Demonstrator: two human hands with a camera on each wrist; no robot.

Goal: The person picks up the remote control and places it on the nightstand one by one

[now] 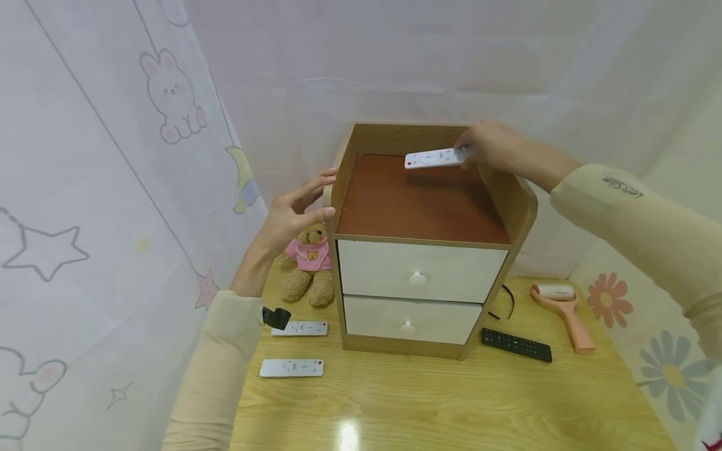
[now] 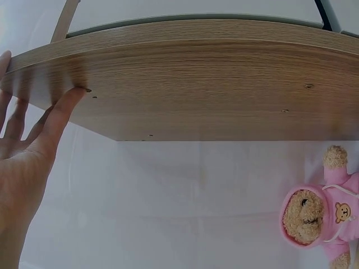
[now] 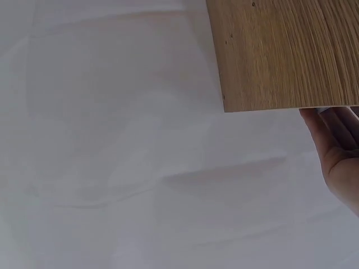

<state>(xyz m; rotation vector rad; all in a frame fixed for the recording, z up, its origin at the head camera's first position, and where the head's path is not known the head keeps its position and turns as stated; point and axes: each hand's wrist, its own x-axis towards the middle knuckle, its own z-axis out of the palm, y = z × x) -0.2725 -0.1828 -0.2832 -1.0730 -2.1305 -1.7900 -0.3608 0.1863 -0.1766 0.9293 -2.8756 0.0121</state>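
A white remote control (image 1: 433, 158) is pinched at its right end by my right hand (image 1: 492, 145), over the brown top tray of a small wooden cabinet (image 1: 417, 358). In the right wrist view, the cabinet's side panel (image 3: 280, 56) hides most of the remote, and part of my right hand (image 3: 342, 151) shows below it. My left hand (image 1: 293, 210) touches the cabinet's left side with its fingers extended. The left wrist view shows the fingertips of that hand (image 2: 33, 134) against the wooden side panel (image 2: 196, 84).
Two white remotes, one nearer (image 1: 291, 368) and one farther (image 1: 301, 329), lie left of the cabinet. A teddy bear (image 1: 312, 263) in pink sits beside it. On the right are a black remote (image 1: 516, 344), an orange lint roller (image 1: 570, 313) and a thin black band (image 1: 510, 300).
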